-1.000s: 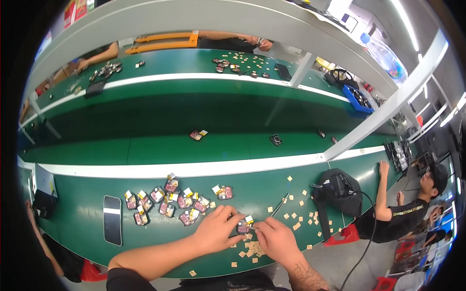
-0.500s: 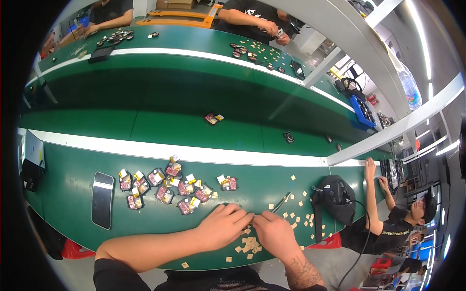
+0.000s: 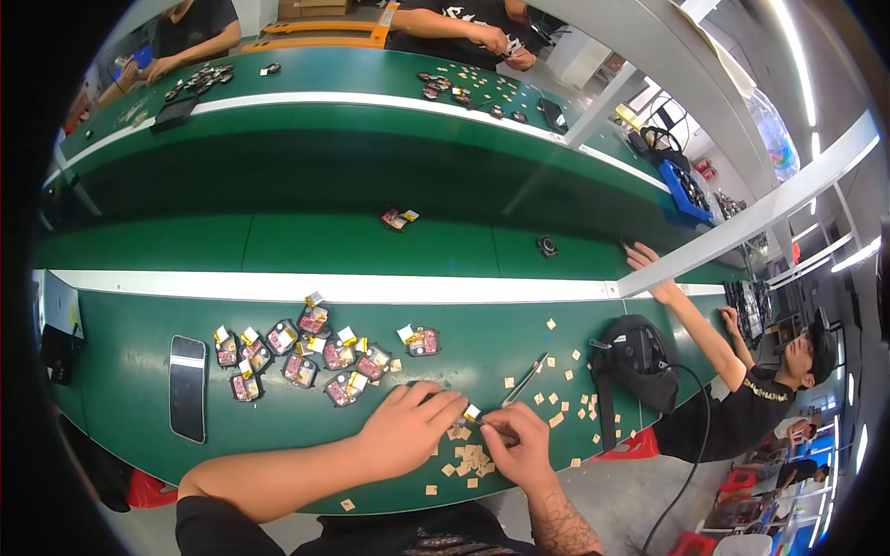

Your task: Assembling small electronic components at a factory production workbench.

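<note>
My left hand (image 3: pixel 413 428) and my right hand (image 3: pixel 519 443) meet over the near edge of the green table. Their fingers close around a small electronic module, mostly hidden, whose silver-and-yellow battery tab (image 3: pixel 473 413) shows between them. Just below lies a pile of small tan square pieces (image 3: pixel 473 460). Tweezers (image 3: pixel 526 380) rest beyond my right hand. To the left of my hands, several similar black-cased modules (image 3: pixel 299 371) with red boards and battery tabs are grouped, and one separate module (image 3: pixel 423 341) lies beyond my left hand.
A smartphone (image 3: pixel 188 389) lies at the left, a black bag (image 3: pixel 635 361) at the right. Past the white rail (image 3: pixel 324 285) runs a green belt carrying a module (image 3: pixel 399 219) and a round black part (image 3: pixel 547 246). A co-worker's arm (image 3: pixel 686 310) reaches over from the right.
My right fingers have shifted slightly down and away from the left ones, exposing the battery tab. The co-worker at the right has stretched an arm toward the belt. The whole view has shifted slightly.
</note>
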Tool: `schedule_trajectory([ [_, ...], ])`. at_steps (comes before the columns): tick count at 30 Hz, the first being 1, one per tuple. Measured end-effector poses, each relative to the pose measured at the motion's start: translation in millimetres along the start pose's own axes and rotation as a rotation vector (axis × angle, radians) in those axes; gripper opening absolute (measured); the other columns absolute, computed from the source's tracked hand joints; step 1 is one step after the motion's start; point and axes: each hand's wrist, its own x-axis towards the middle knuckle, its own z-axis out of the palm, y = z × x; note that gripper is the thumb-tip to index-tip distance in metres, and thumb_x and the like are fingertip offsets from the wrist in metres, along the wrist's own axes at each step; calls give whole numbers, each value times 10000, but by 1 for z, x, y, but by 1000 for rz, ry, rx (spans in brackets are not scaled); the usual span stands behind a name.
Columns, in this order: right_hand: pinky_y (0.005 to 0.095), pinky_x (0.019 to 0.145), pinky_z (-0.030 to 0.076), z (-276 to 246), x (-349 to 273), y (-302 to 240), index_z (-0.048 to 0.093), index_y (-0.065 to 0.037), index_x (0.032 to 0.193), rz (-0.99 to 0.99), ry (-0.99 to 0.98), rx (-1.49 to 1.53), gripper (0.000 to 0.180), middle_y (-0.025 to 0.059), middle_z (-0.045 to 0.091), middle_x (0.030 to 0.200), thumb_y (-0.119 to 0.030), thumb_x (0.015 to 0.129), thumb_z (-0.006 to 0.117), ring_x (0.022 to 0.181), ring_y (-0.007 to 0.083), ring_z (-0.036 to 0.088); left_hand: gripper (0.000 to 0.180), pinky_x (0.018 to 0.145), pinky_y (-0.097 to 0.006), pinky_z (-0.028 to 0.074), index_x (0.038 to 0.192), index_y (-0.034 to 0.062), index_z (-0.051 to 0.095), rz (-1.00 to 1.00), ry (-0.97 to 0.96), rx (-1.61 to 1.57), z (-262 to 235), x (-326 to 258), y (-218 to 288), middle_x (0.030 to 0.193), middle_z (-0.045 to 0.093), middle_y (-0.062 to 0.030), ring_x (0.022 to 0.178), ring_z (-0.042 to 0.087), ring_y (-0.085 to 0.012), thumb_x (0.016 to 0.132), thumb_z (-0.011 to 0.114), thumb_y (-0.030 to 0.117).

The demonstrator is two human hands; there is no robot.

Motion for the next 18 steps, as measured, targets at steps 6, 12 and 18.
schedule_trajectory([
  [6,322,665,579,0,13,-23,722,-28,1243,85,-106,-201,316,90,683,1074,-81,942,802,772,207,717,551,1018,-440,517,1416,71,624,0,14,-94,0,2,-8,1357,658,-49,1245,587,-288,888,773,123],
  [12,336,663,581,3,14,-16,724,-33,1174,25,-94,-194,221,89,682,1061,-90,966,774,763,224,719,476,1016,-437,535,1368,84,649,17,-11,-103,-3,3,-11,1342,682,-45,1211,605,-287,924,785,190],
  [18,304,616,528,4,16,-17,692,-17,1097,191,-187,-47,156,76,682,950,-43,965,771,680,173,648,373,985,-426,535,1279,121,687,75,5,-69,0,0,-15,1316,686,-27,1200,614,-264,926,780,196],
])
